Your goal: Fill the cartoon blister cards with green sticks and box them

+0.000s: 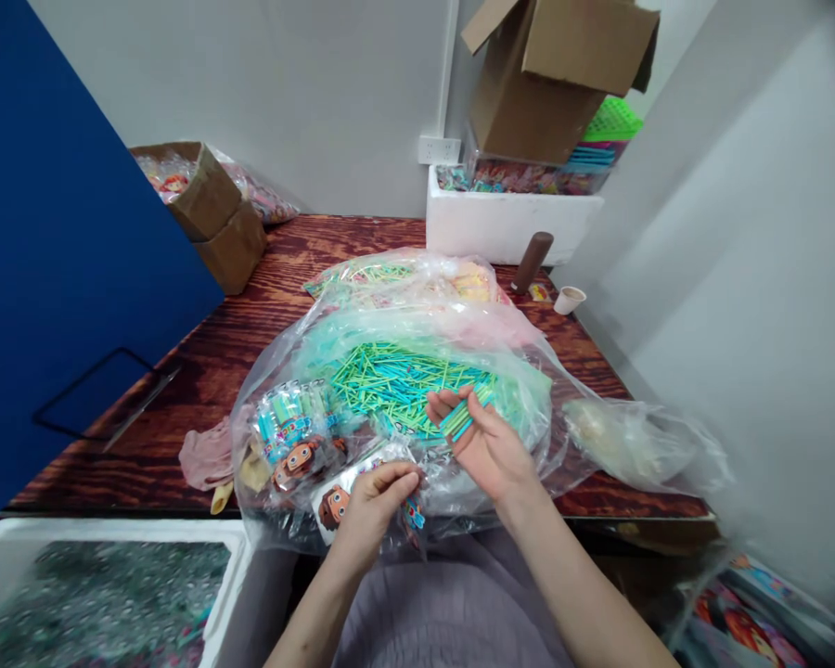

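My right hand (483,443) is palm up, its fingers curled round a small bunch of green and blue sticks (463,415). It hovers at the near edge of a big pile of the same sticks (396,380) lying in an opened clear plastic bag (417,306). My left hand (376,501) is closed in a pinch on a small clear packet printed with a cartoon face (334,506), at the table's front edge. To the left of it lies a heap of filled cartoon packets (292,436).
The wooden table (264,278) carries cardboard boxes (209,209) at the back left, a white foam box (501,223) with a cardboard box on top at the back, a brown cylinder (533,262) and a small cup (569,300). A white foam bin (111,584) sits lower left.
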Available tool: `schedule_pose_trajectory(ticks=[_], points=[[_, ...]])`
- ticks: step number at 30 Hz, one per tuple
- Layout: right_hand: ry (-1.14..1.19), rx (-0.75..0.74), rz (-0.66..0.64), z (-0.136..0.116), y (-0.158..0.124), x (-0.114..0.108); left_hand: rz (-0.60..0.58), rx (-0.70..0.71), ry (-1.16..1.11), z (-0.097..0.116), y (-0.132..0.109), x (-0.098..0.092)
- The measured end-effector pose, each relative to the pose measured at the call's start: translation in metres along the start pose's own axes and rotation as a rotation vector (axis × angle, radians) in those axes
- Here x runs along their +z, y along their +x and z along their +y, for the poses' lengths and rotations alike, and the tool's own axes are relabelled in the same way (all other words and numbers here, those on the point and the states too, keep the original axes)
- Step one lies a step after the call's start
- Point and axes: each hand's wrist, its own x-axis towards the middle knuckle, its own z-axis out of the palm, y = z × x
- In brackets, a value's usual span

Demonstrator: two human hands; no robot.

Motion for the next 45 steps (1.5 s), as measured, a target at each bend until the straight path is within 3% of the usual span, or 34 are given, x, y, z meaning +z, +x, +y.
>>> schedule_pose_trajectory(ticks=[10,14,19,24,28,32,36,39,42,45], points=[[-0.230,0.112,0.041,0.021,-0.013,-0.007,-0.005,-0.060,-0.167,-0.005,-0.001,0.005],[-0.335,0.058,0.103,0.023,-0.022,-0.002,0.029,-0.001,-0.146,-0.009,0.000,0.006],[-0.517,0.119,-0.042,0.014,-0.033,0.014,0.039,0.083,-0.185,-0.006,0.004,0.005],[-0.421,0.074,-0.021,0.012,-0.032,0.024,0.085,0.136,-0.274,-0.001,0.008,0.008],[-0.304,-0.009,0.055,0.022,-0.012,0.014,0.135,0.159,-0.310,-0.001,0.027,0.021],[-0.360,-0.137,0.188,0.024,0.008,-0.012,0.192,0.126,-0.404,-0.003,0.050,0.027],[-0.749,-0.178,0.189,0.023,0.007,-0.041,0.191,0.113,-0.466,0.007,0.052,0.014],[-1.278,-0.169,-0.032,0.036,-0.005,-0.055,0.192,0.125,-0.518,0.021,0.046,0.002],[-1.829,-0.284,-0.300,0.053,-0.015,-0.059,0.181,0.149,-0.519,0.029,0.041,-0.006],[-2.135,-0.365,-0.436,0.056,-0.019,-0.060,0.164,0.159,-0.473,0.026,0.036,-0.008]])
